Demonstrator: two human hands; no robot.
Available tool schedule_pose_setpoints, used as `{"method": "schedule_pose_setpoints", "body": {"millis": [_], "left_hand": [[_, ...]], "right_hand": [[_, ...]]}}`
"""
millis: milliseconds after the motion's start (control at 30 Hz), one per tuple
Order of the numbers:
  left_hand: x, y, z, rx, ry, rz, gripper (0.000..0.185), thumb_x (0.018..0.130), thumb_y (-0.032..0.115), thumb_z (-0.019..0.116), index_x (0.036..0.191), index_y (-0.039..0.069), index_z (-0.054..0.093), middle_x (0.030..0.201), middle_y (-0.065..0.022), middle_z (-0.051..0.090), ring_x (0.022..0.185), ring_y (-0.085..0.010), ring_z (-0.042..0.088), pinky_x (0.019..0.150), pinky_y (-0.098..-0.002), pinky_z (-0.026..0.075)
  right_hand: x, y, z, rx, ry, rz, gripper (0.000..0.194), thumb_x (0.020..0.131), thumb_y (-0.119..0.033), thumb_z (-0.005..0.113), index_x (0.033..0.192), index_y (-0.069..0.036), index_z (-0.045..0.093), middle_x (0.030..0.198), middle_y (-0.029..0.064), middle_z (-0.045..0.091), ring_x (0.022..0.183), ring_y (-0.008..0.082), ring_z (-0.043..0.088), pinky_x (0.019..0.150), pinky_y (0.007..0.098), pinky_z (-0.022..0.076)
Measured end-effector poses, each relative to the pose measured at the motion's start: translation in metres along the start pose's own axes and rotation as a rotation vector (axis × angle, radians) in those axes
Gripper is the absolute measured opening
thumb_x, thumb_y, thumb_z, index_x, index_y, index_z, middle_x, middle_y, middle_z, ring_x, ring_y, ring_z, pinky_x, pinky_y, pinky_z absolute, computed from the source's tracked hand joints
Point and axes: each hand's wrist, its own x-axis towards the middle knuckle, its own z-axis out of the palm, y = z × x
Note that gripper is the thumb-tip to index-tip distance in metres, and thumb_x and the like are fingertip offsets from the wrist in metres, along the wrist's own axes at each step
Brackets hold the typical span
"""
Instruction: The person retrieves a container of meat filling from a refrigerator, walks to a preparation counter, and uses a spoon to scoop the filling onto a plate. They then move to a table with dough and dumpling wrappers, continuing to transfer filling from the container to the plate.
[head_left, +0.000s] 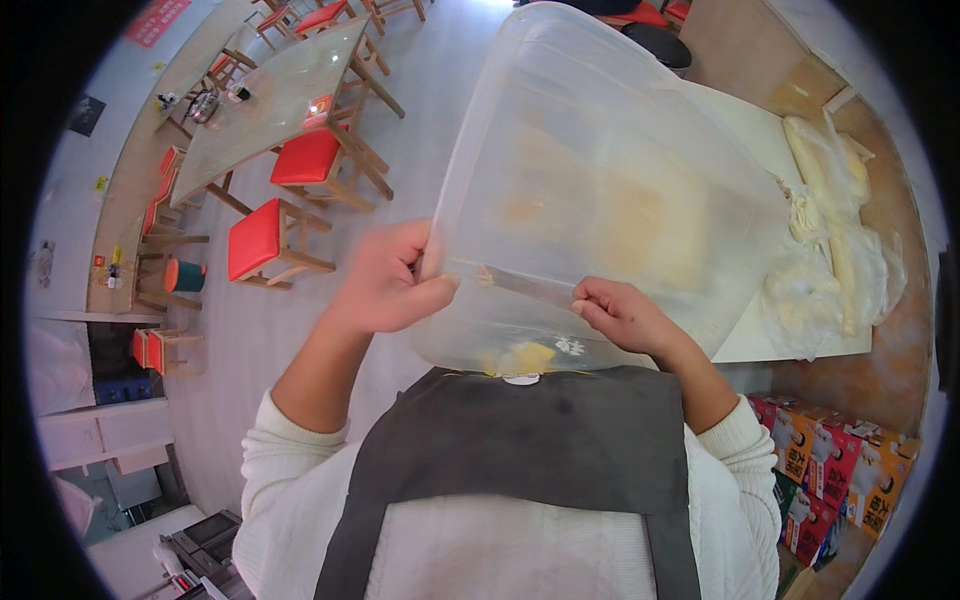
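A large translucent plastic storage box or lid (555, 172) is tilted up before my dark apron; its exact form is hard to tell. My left hand (401, 277) grips its left edge, slightly blurred. Near the box's lower part, my right hand (622, 311) is closed on the end of a clear strip (532, 286), perhaps adhesive tape, which runs left across the plastic. Yellow and white markings (529, 356) show at the bottom of the box. Blurred pale yellow shapes appear through the plastic, and what they are cannot be told.
Behind the box, a white table (806, 341) bears plastic bags with pale contents (832, 232). Colourful cartons (832, 465) are stacked at lower right. A dining table (262, 112) and red-seated stools (255, 240) stand at left; a black bin (656, 45) is beyond.
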Motion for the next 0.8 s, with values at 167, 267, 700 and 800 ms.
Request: {"method": "schedule_pose_setpoints", "body": {"millis": [167, 267, 700, 800], "left_hand": [[0.006, 0.001, 0.005, 0.017, -0.010, -0.011, 0.019, 0.069, 0.004, 0.059, 0.065, 0.006, 0.041, 0.055, 0.0069, 0.036, 0.053, -0.0031, 0.033, 0.046, -0.0228, 0.027], [0.007, -0.001, 0.012, -0.045, 0.013, -0.071, 0.018, 0.070, 0.006, 0.059, 0.067, 0.006, 0.042, 0.056, 0.0063, 0.037, 0.053, -0.0042, 0.033, 0.047, -0.0231, 0.028], [-0.037, -0.019, -0.008, -0.062, 0.583, -0.271, 0.024, 0.069, 0.008, 0.055, 0.092, 0.001, 0.054, 0.077, 0.0020, 0.050, 0.068, -0.0069, 0.045, 0.061, -0.0215, 0.037], [-0.050, -0.020, -0.013, -0.151, 0.689, -0.288, 0.031, 0.072, 0.009, 0.053, 0.102, 0.000, 0.052, 0.078, 0.0007, 0.051, 0.067, -0.0073, 0.046, 0.060, -0.0216, 0.038]], "right_hand": [[0.005, -0.023, 0.011, 0.085, -0.077, -0.007, 0.015, 0.090, -0.019, 0.049, 0.086, -0.005, 0.054, 0.062, 0.0016, 0.044, 0.058, 0.0107, 0.041, 0.054, 0.0268, 0.0368], [-0.009, -0.029, 0.000, 0.228, -0.115, 0.028, 0.015, 0.092, -0.018, 0.049, 0.086, -0.004, 0.052, 0.061, -0.0037, 0.038, 0.057, 0.0058, 0.035, 0.052, 0.0227, 0.0315], [-0.144, 0.143, -0.169, 0.713, 1.024, 0.036, 0.019, 0.092, -0.023, 0.049, 0.084, -0.006, 0.048, 0.055, -0.0043, 0.036, 0.049, 0.0066, 0.032, 0.048, 0.0219, 0.0282], [-0.128, 0.195, -0.241, 0.015, 1.278, 0.297, 0.021, 0.092, -0.025, 0.048, 0.084, -0.006, 0.049, 0.056, 0.0027, 0.049, 0.050, 0.0130, 0.047, 0.047, 0.0291, 0.0381]]}}
